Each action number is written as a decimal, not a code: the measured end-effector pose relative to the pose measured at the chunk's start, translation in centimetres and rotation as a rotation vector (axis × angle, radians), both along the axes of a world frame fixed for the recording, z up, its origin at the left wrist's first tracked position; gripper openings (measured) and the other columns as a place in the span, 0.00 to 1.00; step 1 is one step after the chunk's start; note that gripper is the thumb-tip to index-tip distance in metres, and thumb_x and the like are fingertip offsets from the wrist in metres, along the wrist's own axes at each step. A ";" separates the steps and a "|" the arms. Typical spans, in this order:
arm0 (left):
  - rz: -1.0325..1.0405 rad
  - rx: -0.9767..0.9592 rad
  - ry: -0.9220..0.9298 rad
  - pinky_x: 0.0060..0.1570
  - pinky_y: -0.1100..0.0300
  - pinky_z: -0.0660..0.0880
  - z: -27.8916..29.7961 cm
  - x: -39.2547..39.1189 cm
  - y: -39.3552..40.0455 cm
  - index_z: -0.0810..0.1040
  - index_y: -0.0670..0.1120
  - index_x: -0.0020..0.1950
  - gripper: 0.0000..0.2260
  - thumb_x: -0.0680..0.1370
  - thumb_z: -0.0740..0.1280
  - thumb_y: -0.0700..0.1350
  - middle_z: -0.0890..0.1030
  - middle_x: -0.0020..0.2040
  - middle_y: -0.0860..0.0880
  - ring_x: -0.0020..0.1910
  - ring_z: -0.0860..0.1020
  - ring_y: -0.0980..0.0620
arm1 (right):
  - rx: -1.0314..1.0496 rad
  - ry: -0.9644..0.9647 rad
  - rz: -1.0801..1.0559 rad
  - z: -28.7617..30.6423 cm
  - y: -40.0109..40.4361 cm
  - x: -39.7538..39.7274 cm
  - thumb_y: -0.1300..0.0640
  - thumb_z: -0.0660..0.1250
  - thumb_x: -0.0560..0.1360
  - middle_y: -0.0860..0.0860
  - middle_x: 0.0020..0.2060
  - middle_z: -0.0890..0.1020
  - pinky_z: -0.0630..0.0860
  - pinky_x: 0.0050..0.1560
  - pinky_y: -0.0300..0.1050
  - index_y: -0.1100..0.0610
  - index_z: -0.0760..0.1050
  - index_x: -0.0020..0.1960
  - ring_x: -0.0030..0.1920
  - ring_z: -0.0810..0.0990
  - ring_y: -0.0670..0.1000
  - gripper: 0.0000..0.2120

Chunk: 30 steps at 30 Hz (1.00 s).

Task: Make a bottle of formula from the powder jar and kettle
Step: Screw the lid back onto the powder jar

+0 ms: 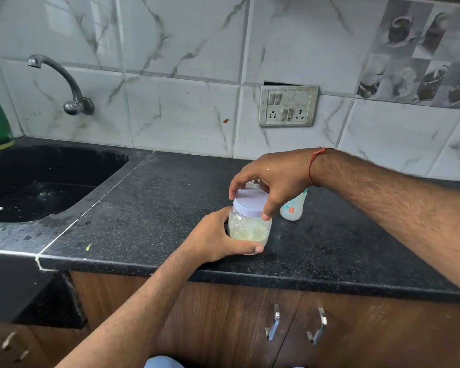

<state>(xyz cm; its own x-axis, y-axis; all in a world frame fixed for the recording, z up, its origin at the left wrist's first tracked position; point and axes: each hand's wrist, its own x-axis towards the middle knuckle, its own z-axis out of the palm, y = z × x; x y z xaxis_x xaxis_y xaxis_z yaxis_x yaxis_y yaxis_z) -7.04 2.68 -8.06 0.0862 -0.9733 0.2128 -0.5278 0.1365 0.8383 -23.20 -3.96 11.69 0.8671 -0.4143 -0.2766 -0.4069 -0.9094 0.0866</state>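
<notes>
Left hand is wrapping the jar from the near side, thumb across the lower front, fingers curled round behind; grip closed on the clear wall. Jar is standing upright on the black worktop, near its front edge. Pale yellowish powder is sitting in the lower part of the jar; upper wall is looking cloudy.

Right hand is reaching in from the right, fingers bent down over the lid, fingertips clamping its rim. Lid is white, seated on the jar. A red thread is circling the right wrist.

Bottle is standing just behind and to the right of the jar, partly hidden by the right hand; contents cannot tell.

Sink is lying well to the left, tap above it on the tiled wall.
</notes>
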 end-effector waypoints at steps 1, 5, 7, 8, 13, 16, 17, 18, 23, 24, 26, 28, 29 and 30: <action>-0.001 0.000 0.000 0.65 0.53 0.83 0.0 0.0 0.0 0.82 0.57 0.67 0.38 0.61 0.88 0.65 0.89 0.57 0.62 0.58 0.86 0.63 | 0.034 0.004 0.002 0.2 -0.1 0.0 0.51 0.82 0.69 0.36 0.65 0.76 0.69 0.44 0.33 0.35 0.74 0.68 0.48 0.76 0.29 0.32; -0.002 -0.001 -0.005 0.65 0.53 0.83 0.0 0.0 0.0 0.82 0.57 0.67 0.38 0.61 0.88 0.65 0.89 0.57 0.61 0.58 0.86 0.63 | 0.096 0.009 -0.004 0.4 -0.1 -0.1 0.52 0.82 0.69 0.36 0.65 0.77 0.72 0.46 0.34 0.35 0.75 0.68 0.50 0.81 0.36 0.32; 0.000 0.004 0.004 0.65 0.52 0.83 0.0 0.0 0.0 0.82 0.57 0.67 0.37 0.61 0.88 0.65 0.89 0.57 0.61 0.57 0.86 0.62 | 0.036 -0.002 -0.021 0.2 0.1 0.1 0.44 0.81 0.69 0.36 0.60 0.80 0.71 0.46 0.33 0.36 0.75 0.68 0.46 0.80 0.31 0.30; 0.004 0.007 0.006 0.65 0.52 0.83 0.0 0.0 0.1 0.82 0.57 0.67 0.37 0.61 0.88 0.65 0.89 0.56 0.61 0.57 0.86 0.62 | -0.008 -0.014 -0.047 -0.1 0.2 0.2 0.37 0.79 0.69 0.38 0.56 0.82 0.74 0.47 0.36 0.37 0.76 0.67 0.46 0.82 0.34 0.28; 0.010 0.010 0.013 0.65 0.56 0.82 0.0 -0.1 0.1 0.82 0.56 0.68 0.37 0.63 0.89 0.61 0.89 0.57 0.62 0.58 0.86 0.65 | -0.327 0.024 -0.243 -1.3 0.7 0.7 0.12 0.49 0.65 0.48 0.26 0.85 0.78 0.38 0.45 0.54 0.82 0.36 0.34 0.86 0.51 0.47; -0.002 0.019 0.031 0.64 0.57 0.82 0.0 -0.1 0.1 0.82 0.55 0.67 0.34 0.65 0.90 0.58 0.89 0.57 0.61 0.57 0.86 0.64 | -0.420 -0.084 -0.248 -0.9 0.6 0.6 0.17 0.46 0.71 0.49 0.31 0.84 0.74 0.38 0.45 0.54 0.80 0.34 0.36 0.82 0.50 0.45; -0.001 0.018 0.030 0.64 0.57 0.82 0.0 -0.1 0.0 0.82 0.55 0.66 0.34 0.64 0.90 0.58 0.89 0.57 0.61 0.57 0.86 0.64 | -0.420 -0.104 -0.196 -0.7 0.5 0.5 0.19 0.49 0.73 0.49 0.35 0.84 0.76 0.40 0.46 0.53 0.81 0.39 0.39 0.82 0.50 0.41; 0.000 0.018 0.027 0.64 0.58 0.82 0.0 -0.1 0.0 0.82 0.55 0.66 0.33 0.64 0.90 0.58 0.89 0.57 0.61 0.57 0.86 0.64 | -0.354 -0.115 -0.152 -0.5 0.5 0.4 0.21 0.52 0.75 0.47 0.42 0.85 0.79 0.46 0.48 0.50 0.83 0.46 0.44 0.82 0.50 0.36; 0.007 0.004 0.014 0.62 0.60 0.81 0.1 -0.1 0.1 0.82 0.55 0.66 0.33 0.65 0.90 0.58 0.89 0.56 0.62 0.56 0.86 0.64 | -0.090 -0.026 -0.083 -0.7 0.8 0.2 0.26 0.54 0.79 0.39 0.58 0.84 0.76 0.59 0.46 0.39 0.80 0.62 0.55 0.80 0.44 0.26; 0.005 0.002 0.009 0.62 0.58 0.82 0.1 -0.1 0.1 0.82 0.56 0.66 0.33 0.65 0.90 0.59 0.89 0.56 0.62 0.56 0.86 0.64 | -0.194 0.003 -0.107 -0.9 0.7 0.2 0.25 0.51 0.79 0.44 0.51 0.86 0.77 0.50 0.47 0.44 0.82 0.56 0.49 0.81 0.46 0.31; 0.005 0.000 -0.002 0.64 0.57 0.82 0.1 -0.1 0.1 0.82 0.56 0.66 0.34 0.64 0.89 0.60 0.89 0.57 0.62 0.57 0.86 0.64 | -0.394 0.037 -0.201 -0.7 0.8 0.1 0.24 0.46 0.79 0.50 0.39 0.82 0.71 0.38 0.45 0.52 0.80 0.42 0.38 0.78 0.48 0.38; 0.003 0.000 -0.006 0.64 0.57 0.82 0.1 -0.2 0.1 0.82 0.56 0.67 0.35 0.64 0.89 0.60 0.89 0.57 0.62 0.57 0.86 0.65 | -0.407 -0.039 -0.234 -0.6 0.6 -0.2 0.22 0.46 0.77 0.49 0.39 0.82 0.73 0.40 0.46 0.51 0.80 0.42 0.40 0.79 0.48 0.38; 0.001 0.001 -0.005 0.65 0.57 0.82 0.1 -0.2 0.1 0.82 0.56 0.67 0.35 0.64 0.89 0.61 0.89 0.57 0.62 0.58 0.86 0.65 | -0.338 -0.095 -0.216 -0.6 0.5 -0.4 0.22 0.47 0.77 0.47 0.44 0.84 0.77 0.46 0.48 0.48 0.82 0.48 0.45 0.81 0.48 0.36; 0.001 0.000 -0.002 0.65 0.57 0.82 0.1 -0.2 0.1 0.82 0.56 0.67 0.35 0.64 0.89 0.61 0.89 0.57 0.62 0.58 0.86 0.65 | -0.239 -0.141 -0.191 -0.5 0.5 -0.5 0.22 0.50 0.76 0.44 0.52 0.85 0.79 0.54 0.50 0.44 0.82 0.56 0.52 0.82 0.47 0.33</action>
<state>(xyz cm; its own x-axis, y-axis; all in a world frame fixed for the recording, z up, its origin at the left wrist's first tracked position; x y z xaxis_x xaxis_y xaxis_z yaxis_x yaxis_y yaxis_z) -7.20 2.74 -7.94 0.0872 -0.9732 0.2126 -0.5296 0.1355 0.8374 -23.70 -3.42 11.16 0.7904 -0.6116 -0.0351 -0.5910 -0.7764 0.2188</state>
